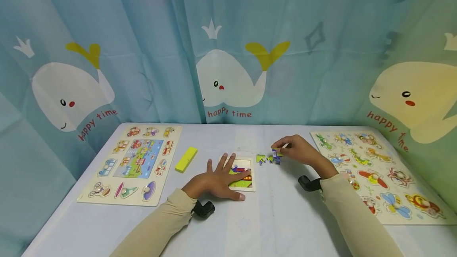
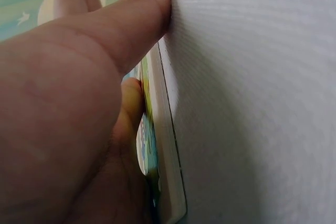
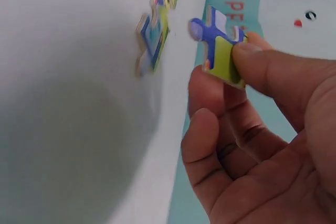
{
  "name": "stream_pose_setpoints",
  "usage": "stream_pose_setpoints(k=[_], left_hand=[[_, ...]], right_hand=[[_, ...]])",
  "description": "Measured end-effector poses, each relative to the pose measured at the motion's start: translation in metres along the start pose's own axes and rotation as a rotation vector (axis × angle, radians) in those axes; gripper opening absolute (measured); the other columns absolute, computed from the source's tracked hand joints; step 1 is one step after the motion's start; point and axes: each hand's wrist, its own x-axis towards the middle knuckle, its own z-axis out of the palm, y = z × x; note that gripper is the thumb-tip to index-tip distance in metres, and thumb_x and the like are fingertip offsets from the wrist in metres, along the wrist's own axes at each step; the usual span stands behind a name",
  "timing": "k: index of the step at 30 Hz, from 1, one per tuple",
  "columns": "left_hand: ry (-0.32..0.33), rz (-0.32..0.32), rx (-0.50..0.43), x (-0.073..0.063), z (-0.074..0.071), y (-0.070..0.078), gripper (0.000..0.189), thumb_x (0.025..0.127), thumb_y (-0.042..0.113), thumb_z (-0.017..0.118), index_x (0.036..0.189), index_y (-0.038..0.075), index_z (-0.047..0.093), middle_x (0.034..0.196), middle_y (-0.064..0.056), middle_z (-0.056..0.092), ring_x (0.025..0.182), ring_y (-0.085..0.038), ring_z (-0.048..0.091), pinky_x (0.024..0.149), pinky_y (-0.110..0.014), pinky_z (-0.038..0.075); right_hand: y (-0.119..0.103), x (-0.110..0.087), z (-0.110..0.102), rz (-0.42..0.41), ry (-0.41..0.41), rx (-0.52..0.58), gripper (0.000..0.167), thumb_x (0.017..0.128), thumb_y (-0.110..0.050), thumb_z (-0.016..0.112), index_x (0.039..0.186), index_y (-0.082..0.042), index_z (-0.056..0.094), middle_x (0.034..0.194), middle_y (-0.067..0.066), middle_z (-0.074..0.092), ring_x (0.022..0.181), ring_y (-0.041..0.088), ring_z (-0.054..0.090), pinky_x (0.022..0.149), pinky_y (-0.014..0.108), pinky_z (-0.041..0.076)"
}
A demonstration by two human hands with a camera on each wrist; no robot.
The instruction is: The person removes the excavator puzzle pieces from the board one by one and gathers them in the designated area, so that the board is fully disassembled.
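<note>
A whale-print curtain [image 1: 228,3] hangs behind the table [image 1: 271,225]. At centre, the left hand [image 1: 218,179] rests, fingers spread, over a framed jigsaw [image 1: 253,179]; rightward, beyond loose pieces [image 1: 260,158], the right hand [image 1: 297,150] pinches a purple-and-green jigsaw piece [image 3: 223,51].

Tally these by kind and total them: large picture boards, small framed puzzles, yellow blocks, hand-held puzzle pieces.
Large picture boards: 2
Small framed puzzles: 1
Yellow blocks: 1
Puzzle pieces held by the right hand: 1
Total: 5

head view looks forward-down — wrist views close (curtain [image 1: 160,7] shared)
</note>
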Motion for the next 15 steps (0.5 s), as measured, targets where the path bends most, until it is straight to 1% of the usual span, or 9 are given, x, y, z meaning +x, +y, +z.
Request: stream_pose_setpoints(k=[4,7,12,15], left_hand=[[-0.009,0.000,-0.013,-0.003,-0.004,0.003,0.079,0.085,0.068,0.055,0.152,0.050,0.018,0.161,-0.004,-0.019,0.144,-0.027,-0.023,0.105,-0.067,-0.010],[-0.008,0.003,-0.008,-0.003,-0.004,0.003,0.079,0.085,0.068,0.056,0.152,0.050,0.018,0.161,-0.005,-0.019,0.144,-0.027,-0.023,0.105,-0.067,-0.009],[0.006,0.007,0.017,0.005,0.006,-0.005,0.080,0.083,0.073,0.052,0.151,0.054,0.013,0.159,-0.002,-0.024,0.142,-0.026,-0.027,0.104,-0.068,-0.012],[0.035,0.023,-0.002,0.009,0.011,-0.008,0.080,0.082,0.074,0.053,0.150,0.053,0.016,0.160,-0.003,-0.022,0.142,-0.027,-0.027,0.103,-0.069,-0.013]], right_hand=[[0.011,-0.009,-0.003,0.010,0.013,0.019,0.016,0.092,0.001,0.062,0.104,0.003,0.073,0.101,0.015,0.070,0.076,0.019,0.062,0.064,0.030,0.049],[0.017,-0.015,-0.005,0.034,0.004,0.035,0.016,0.092,0.002,0.062,0.104,0.003,0.072,0.098,0.014,0.070,0.074,0.018,0.060,0.062,0.029,0.048],[0.023,-0.021,-0.009,0.092,-0.027,0.056,0.017,0.093,0.000,0.061,0.105,0.002,0.072,0.096,0.011,0.070,0.072,0.016,0.056,0.061,0.028,0.047],[0.026,-0.024,-0.011,0.116,-0.037,0.054,0.017,0.093,0.000,0.061,0.105,0.003,0.072,0.096,0.011,0.069,0.073,0.016,0.053,0.061,0.027,0.046]])
